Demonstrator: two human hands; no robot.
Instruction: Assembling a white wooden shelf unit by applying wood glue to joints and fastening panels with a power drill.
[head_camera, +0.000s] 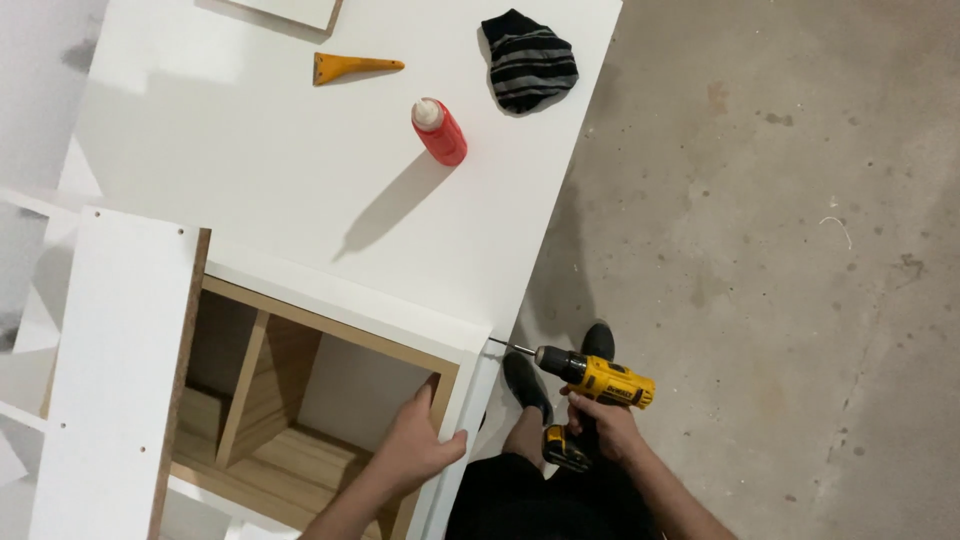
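Right hand (603, 425): wrapped tight around the handle of a yellow and black drill (592, 388), fingers closed on the grip. The drill lies level, out beyond the worktop's (300, 180) right edge and above the concrete floor (780, 250). Its bit (510, 347) points left, the tip meeting the outer face of a white panel (462, 440) near that panel's upper corner.

Left hand (415, 448): clamped over the top edge of the same panel, thumb on the outer side, fingers curled inside the cabinet (300, 400). The hand sits just left of and below the bit, with the panel between hand and drill.

Cabinet: open white box with raw wood-coloured edges, standing at the worktop's near edge. Inside, a wooden divider (245, 385) stands upright. A tall white board (110, 370) with small holes forms its left side.

Worktop, white:
- red bottle (439, 131) with pale cap, standing near the middle, toward the far edge, casting a long shadow;
- orange wedge (350, 67), lying flat left of the bottle, close to the far edge;
- striped black and grey cloth (527, 60), bunched at the far right corner;
- white board piece (295, 10), partly cut off at the far edge.

Floor: two dark shoes (527, 385) beside the panel, beneath the drill; dark trousers (520, 500) below them.
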